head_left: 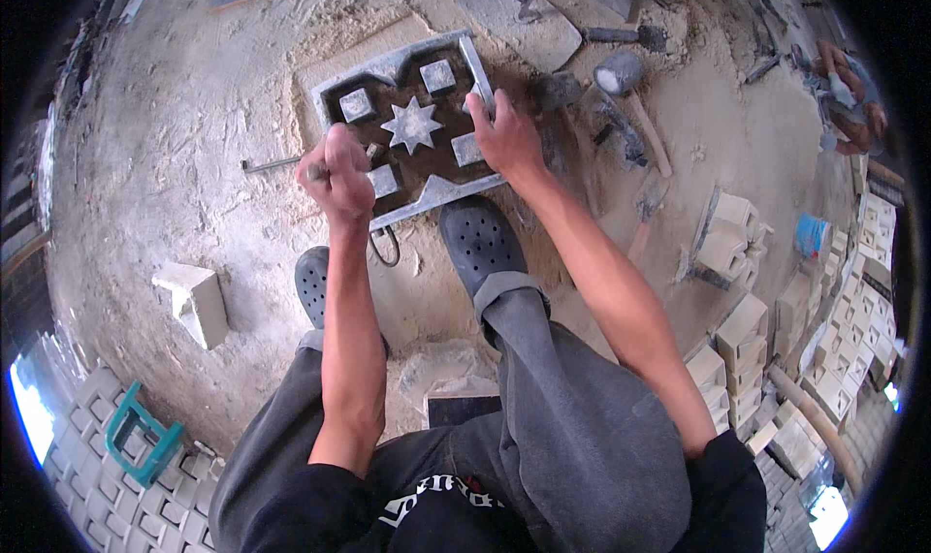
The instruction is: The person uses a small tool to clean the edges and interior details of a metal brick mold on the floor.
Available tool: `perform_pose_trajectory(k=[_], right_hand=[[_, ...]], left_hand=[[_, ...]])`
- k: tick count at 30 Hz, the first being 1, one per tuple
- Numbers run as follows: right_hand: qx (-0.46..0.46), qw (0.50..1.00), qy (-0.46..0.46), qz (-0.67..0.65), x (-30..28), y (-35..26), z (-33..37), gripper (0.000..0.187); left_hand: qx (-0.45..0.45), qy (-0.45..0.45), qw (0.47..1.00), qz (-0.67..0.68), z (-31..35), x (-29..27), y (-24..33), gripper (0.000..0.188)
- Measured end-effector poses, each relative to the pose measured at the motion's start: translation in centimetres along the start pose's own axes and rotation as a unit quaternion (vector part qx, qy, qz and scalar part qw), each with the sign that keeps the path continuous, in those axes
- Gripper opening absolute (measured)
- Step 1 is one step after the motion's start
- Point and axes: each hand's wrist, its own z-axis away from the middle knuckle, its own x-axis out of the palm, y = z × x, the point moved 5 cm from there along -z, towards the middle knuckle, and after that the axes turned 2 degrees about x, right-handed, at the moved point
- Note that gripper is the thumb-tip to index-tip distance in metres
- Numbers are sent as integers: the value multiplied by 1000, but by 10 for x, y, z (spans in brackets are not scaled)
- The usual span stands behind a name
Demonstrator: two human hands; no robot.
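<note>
A metal mould (433,196) lies on the dusty ground in front of me. Inside its frame a star-shaped block (412,125) stands among several square blocks (438,76), with dark gaps between them. My left hand (337,177) is closed at the mould's left side, around what looks like a short round handle whose end pokes out of the fist; the rest is hidden. A thin metal rod (272,165) sticks out leftward beside that hand. At the right side my right hand (507,138) pinches a flat metal bar (476,71) along the frame's edge.
Beyond the mould lie a trowel (543,34), a mallet (619,72) and other tools. My dark clogs (482,241) are close to its near edge. A pale block (194,303) sits left, a green stool (141,435) lower left, stacked blocks (742,335) right. Another person (849,97) is far right.
</note>
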Motion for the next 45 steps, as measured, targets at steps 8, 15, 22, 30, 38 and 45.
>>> perform_pose_trajectory(k=[8,15,22,30,38,45], right_hand=[[24,1000,-7,8,-4,-3,3,56],[33,999,-13,-2,-8,8,4,57],[9,1000,0,1,-8,6,-2,57],[7,1000,1,11,0,5,-1,57],[17,1000,-16,20,-5,2,3,56],[-5,1000,15,-10,-3,-2,3,52]], left_hand=[[100,-10,990,95,-7,-3,8,46],[37,35,993,109,-3,6,41,45],[30,41,997,52,-13,16,29,44],[31,42,999,13,-17,9,13,44],[27,74,997,-25,-3,10,9,42],[112,58,992,-28,0,1,12,43]])
